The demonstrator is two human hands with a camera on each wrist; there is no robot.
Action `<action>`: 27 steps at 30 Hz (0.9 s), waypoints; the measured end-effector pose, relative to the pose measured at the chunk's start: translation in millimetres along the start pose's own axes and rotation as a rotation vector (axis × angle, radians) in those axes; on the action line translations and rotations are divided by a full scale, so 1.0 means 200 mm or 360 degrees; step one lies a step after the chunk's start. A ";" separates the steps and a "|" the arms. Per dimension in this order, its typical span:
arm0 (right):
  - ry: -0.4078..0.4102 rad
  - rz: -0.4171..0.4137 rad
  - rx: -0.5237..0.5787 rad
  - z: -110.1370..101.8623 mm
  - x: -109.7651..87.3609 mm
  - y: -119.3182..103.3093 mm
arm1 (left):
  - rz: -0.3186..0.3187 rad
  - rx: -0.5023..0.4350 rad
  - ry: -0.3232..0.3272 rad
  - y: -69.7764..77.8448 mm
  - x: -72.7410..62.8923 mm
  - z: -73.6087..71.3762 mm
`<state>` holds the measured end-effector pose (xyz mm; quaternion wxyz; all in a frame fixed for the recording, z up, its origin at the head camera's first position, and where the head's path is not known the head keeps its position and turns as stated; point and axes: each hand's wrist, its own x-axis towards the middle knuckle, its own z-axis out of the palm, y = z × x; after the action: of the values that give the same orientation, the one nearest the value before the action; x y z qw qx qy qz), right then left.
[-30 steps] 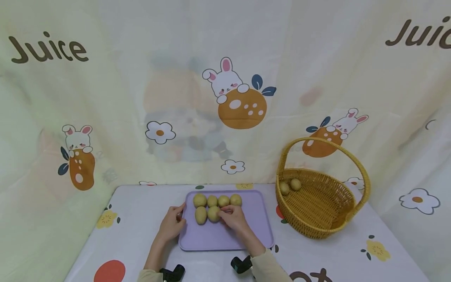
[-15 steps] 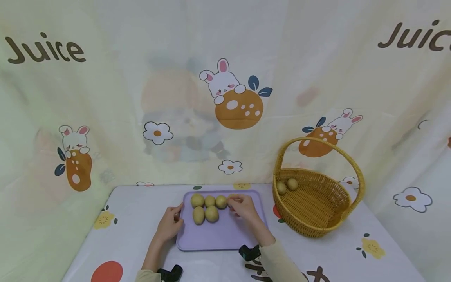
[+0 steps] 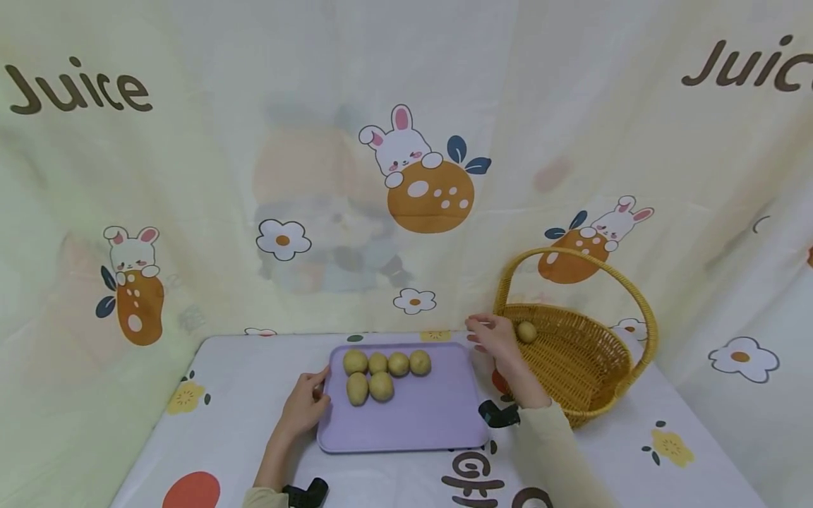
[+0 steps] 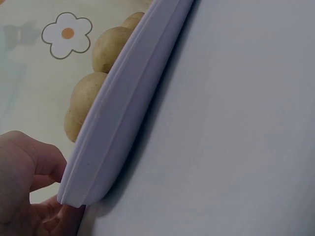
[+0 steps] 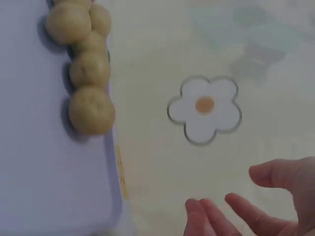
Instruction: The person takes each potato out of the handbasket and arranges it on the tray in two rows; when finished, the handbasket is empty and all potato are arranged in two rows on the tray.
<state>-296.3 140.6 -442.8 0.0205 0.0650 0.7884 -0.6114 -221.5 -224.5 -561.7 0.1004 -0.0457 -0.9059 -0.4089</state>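
Observation:
Several potatoes [image 3: 398, 364] lie in two rows on a lilac tray [image 3: 432, 416], four-sided with rounded corners. My left hand [image 3: 308, 402] grips the tray's left rim; in the left wrist view its fingers [image 4: 49, 160] are bent about the tray's corner. My right hand [image 3: 497, 337] is in the air between the tray and a wicker basket [image 3: 584, 367], near the basket's left rim. In the right wrist view its thumb and fingers [image 5: 251, 211] are apart with nothing between them. One potato [image 3: 526, 331] shows inside the basket; the right hand and forearm hide part of its left side.
The basket's tall arched handle [image 3: 635, 282] rises over its opening. A printed cloth covers the table [image 3: 254, 395], and a patterned curtain [image 3: 343, 176] hangs right behind it.
My right hand has let go of the potato at the right end of the back row and moved right, to the basket. The left hand stays at the tray's rim.

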 end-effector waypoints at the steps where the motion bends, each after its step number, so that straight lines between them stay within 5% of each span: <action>1: 0.0012 -0.0008 0.0011 -0.03 0.01 0.00 | -0.0005 -0.0001 -0.0002 0.00 0.00 0.00; 11: 0.0142 0.0012 -0.0099 -0.30 0.12 0.11 | -0.0049 -0.0027 -0.0035 -0.01 0.00 0.00; 19: 0.0066 0.0263 -0.0174 -0.33 0.16 0.17 | -0.0036 -0.0022 -0.0003 -0.02 0.00 0.00; 27: -0.0018 0.0285 -0.0155 -0.31 0.24 0.24 | -0.0006 0.0007 -0.0021 -0.01 0.00 -0.01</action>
<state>-334.5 216.1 -477.6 0.0826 0.1307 0.8081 -0.5683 -220.7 -226.7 -562.2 0.0938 -0.0466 -0.9074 -0.4069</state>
